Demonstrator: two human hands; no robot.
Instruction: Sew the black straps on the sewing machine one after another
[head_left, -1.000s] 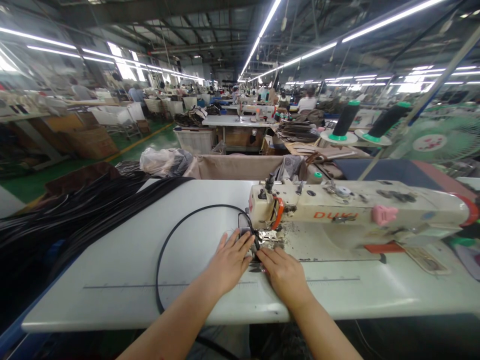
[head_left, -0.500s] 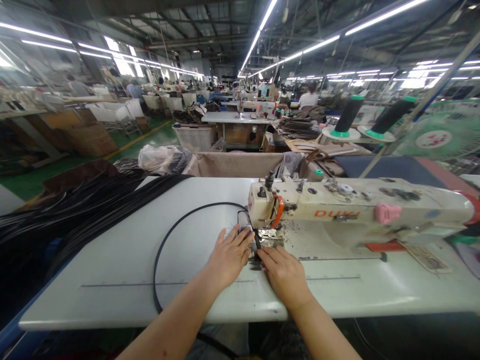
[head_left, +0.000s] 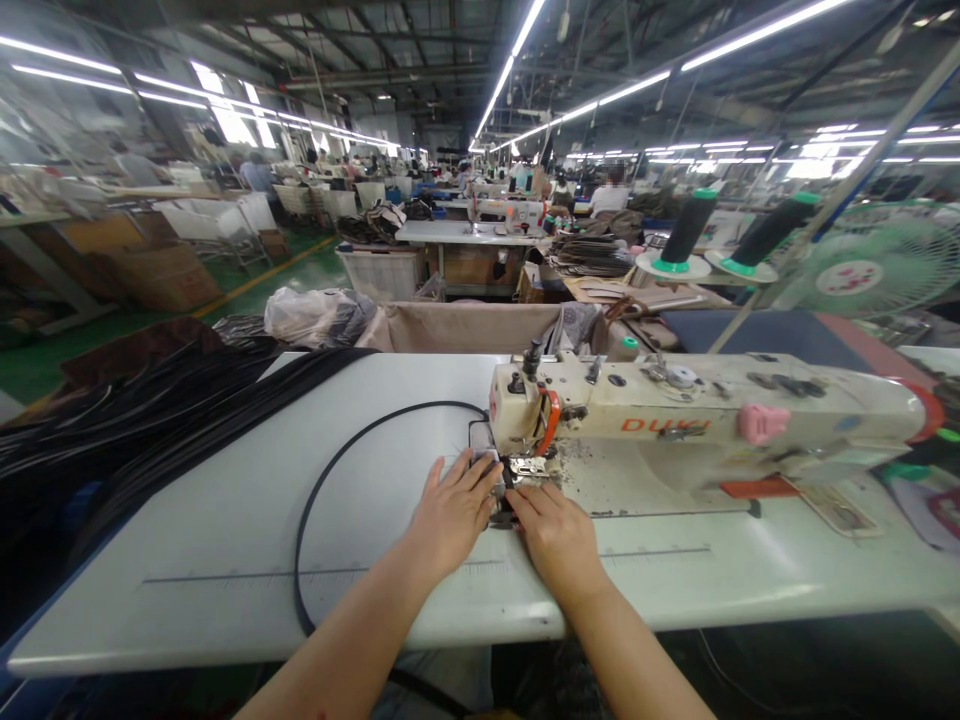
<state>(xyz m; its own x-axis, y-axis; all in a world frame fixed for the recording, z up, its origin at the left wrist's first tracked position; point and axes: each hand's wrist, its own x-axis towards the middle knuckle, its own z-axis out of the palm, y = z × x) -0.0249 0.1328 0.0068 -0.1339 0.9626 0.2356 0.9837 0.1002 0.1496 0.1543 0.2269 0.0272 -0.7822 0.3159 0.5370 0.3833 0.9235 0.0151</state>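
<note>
A white sewing machine (head_left: 675, 410) stands on the pale table (head_left: 225, 500). A black strip (head_left: 300, 530) curves from behind the needle area round to the left and over the table's front edge. Beside the needle plate, my left hand (head_left: 452, 510) lies flat with its fingers spread, left of the strip. My right hand (head_left: 555, 530) has its fingers closed on the strip's near end, just in front of the presser foot. Its fingertips are partly hidden.
Black strips (head_left: 247, 430) are heaped over the table's left side. Behind the table is a fabric-lined bin (head_left: 465, 328). Two black thread cones (head_left: 688, 230) and a green fan (head_left: 851, 275) stand at right. People sit farther back.
The whole view has shifted slightly, with the table and machine a little farther left. Both hands keep nearly the same place by the needle; less of the strip shows between them.
</note>
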